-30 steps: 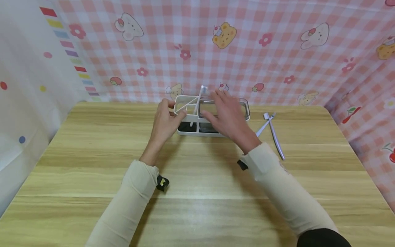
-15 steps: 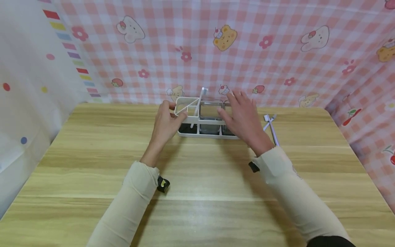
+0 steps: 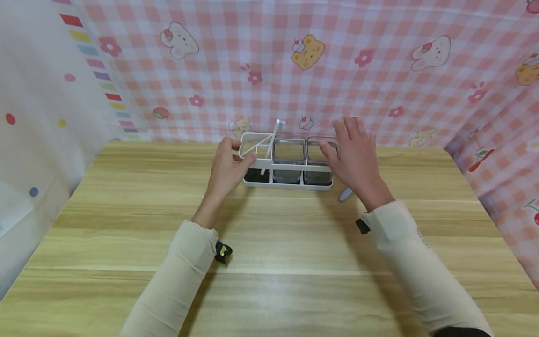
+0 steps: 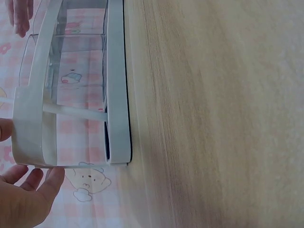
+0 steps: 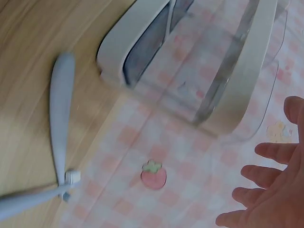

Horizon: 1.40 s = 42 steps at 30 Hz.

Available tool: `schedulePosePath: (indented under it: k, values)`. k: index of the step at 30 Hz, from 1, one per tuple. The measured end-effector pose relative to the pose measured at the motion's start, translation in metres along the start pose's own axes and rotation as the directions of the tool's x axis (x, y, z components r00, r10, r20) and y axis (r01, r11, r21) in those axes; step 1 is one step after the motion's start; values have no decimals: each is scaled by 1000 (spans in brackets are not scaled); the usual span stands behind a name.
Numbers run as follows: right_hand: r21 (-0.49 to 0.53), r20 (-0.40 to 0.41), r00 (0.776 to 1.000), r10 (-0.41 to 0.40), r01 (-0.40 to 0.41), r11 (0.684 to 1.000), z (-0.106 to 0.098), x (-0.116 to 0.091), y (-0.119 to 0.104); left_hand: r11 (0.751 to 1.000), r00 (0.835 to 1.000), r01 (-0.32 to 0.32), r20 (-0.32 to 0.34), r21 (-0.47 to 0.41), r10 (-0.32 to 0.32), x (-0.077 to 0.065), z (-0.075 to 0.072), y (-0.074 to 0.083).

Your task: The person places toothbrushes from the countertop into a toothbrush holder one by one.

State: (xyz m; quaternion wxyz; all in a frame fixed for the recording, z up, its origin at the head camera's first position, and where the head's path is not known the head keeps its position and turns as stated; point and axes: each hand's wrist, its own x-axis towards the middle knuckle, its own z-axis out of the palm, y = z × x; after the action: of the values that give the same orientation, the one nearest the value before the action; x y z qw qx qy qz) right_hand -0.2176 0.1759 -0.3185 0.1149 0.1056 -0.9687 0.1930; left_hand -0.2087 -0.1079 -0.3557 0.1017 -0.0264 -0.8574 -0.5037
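A white toothbrush holder (image 3: 288, 186) stands near the back of the table, and one white toothbrush (image 3: 275, 135) leans in its left section. Two clear cups (image 3: 288, 150) sit side by side in the other slots. My left hand (image 3: 229, 166) grips the holder's left end, with the thumb (image 4: 4, 129) in front and the fingers (image 4: 50, 183) round the end. At the right end my right hand (image 3: 355, 161) is spread and holds nothing. In the right wrist view its fingers (image 5: 266, 175) are apart from the holder, beside the right-hand cup's rim.
Two pale purple toothbrushes lie crossed on the table right of the holder; in the right wrist view one handle (image 5: 61, 109) points toward the holder, the other handle (image 5: 23, 203) away. A pink checked curtain (image 3: 210, 56) hangs right behind the table (image 3: 269, 262).
My right hand has moved right, from over the cups to the holder's right end, uncovering both cups. It now hides most of the loose toothbrushes in the head view. My left hand has stayed put.
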Motion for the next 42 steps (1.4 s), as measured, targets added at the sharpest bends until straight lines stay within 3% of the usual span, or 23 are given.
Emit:
schedulePosePath:
  k: [10, 15, 23, 42]
  values:
    - [27, -38, 996, 80, -79, 996, -15, -4, 38, 1000, 1000, -3, 6, -6, 3, 0, 1, -1]
    - [23, 5, 990, 138, -138, 990, -16, -5, 52, 1000, 1000, -5, 4, 0, 5, 0, 0, -1]
    - [39, 90, 961, 262, -266, 963, -10, -9, 65, 1000, 1000, -15, 4, -4, 15, 0, 0, -1]
    - [80, 215, 927, 306, -329, 941, 5, -17, 96, 1000, 1000, -15, 8, -1, 15, -1, -1, 1]
